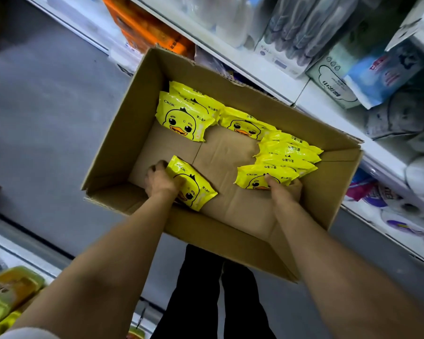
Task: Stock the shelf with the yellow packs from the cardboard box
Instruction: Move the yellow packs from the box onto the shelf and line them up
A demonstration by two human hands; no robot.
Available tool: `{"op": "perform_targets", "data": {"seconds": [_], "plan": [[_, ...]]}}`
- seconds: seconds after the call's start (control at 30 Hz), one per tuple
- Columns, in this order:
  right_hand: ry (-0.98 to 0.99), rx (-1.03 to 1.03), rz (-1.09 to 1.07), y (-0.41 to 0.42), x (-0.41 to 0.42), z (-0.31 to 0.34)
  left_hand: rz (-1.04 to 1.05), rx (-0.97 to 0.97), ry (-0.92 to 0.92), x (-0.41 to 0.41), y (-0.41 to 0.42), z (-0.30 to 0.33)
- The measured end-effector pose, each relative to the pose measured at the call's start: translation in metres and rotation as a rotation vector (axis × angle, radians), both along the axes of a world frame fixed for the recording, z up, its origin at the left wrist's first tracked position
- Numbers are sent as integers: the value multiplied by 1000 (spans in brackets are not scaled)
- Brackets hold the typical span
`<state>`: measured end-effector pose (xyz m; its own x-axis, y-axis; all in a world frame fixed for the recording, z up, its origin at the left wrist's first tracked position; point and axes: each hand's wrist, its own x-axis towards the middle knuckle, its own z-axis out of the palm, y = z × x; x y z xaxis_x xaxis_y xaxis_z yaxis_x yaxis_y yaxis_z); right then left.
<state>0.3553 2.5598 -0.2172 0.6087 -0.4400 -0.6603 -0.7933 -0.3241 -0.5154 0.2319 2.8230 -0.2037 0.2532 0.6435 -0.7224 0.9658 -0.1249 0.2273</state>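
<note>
Your left hand [160, 183] and right hand [285, 189] each grip a yellow pack [194, 185], fingers curled; soft, light, slippery film, so hold across the body.

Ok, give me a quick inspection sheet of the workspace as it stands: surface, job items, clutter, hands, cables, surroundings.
Surface: grey floor under an open cardboard box.
Job's things: yellow packs lie inside the box, several along its far and right sides.
Clutter: nothing seen.
Hands: left hand grips a lone pack; right hand grips the front pack of a row.
Cables: nothing seen.
Surroundings: white shelves with packaged goods on the right; more packs lower left.
</note>
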Motion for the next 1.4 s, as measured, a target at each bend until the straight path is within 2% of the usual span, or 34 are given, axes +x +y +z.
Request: {"op": "perform_targets", "data": {"seconds": [0.1,0.23,0.33,0.47,0.53,0.67,0.8,0.93,1.07,1.2,1.4], "plan": [[-17,-4,14,-4,1,-6,-77,-33,-65,4,-4,-2],[18,-2,91,-2,-6,-10,-179,43,76,4,-6,-1],[-20,84,92,7,-8,-11,-179,-1,114,2,-11,0],[129,96,103,18,-15,-17,-201,-1,112,3,-16,1],[194,168,108,19,-19,-18,-173,-22,90,5,-13,0],[120,325,39,18,-32,-5,-211,-93,49,3,-16,3],[143,403,-33,16,-43,18,-242,-177,3,3,-30,17],[57,471,-17,18,-42,52,-132,-195,-37,1,-43,37],[9,566,-47,12,-34,96,202,-265,-155,-5,-48,66],[-17,638,-72,-5,-27,144,460,-369,-384,-3,-64,123],[-110,824,-178,-48,-31,220,582,-533,-602,-6,-109,206]]}}
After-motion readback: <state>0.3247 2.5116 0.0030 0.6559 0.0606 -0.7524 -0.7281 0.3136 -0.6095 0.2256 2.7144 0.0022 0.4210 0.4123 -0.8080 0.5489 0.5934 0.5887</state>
